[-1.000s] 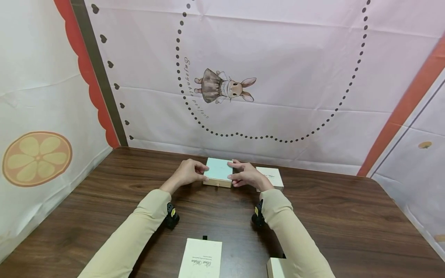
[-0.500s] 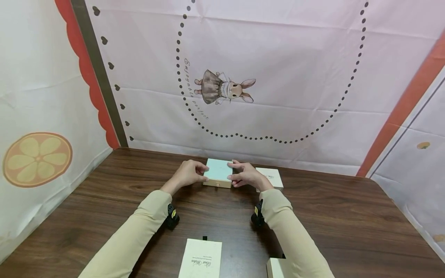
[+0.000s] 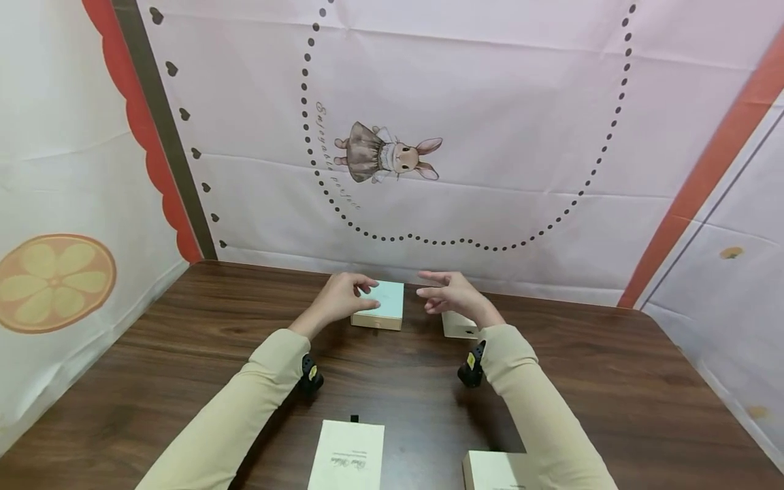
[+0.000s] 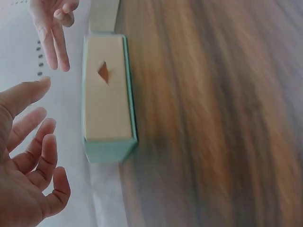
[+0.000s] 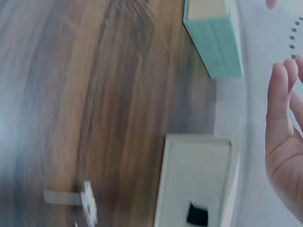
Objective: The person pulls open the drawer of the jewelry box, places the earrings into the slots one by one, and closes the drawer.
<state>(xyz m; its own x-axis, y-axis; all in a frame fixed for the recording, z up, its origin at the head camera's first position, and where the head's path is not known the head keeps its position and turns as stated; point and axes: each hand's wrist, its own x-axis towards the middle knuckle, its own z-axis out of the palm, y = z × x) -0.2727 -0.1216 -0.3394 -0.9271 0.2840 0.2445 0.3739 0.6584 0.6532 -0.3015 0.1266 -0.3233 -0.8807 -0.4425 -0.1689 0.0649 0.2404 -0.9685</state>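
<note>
Some fingers (image 3: 366, 280) overlap the box (image 3: 390, 299) only from head.

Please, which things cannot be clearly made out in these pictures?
Head view: part of the far box, behind the right grip.
Head view: end of the near left box, cut by the bottom edge; its fine print, too small.
Head view: part of the near right box, behind the right sleeve.
Right wrist view: rest of the green box, beyond the top edge.
</note>
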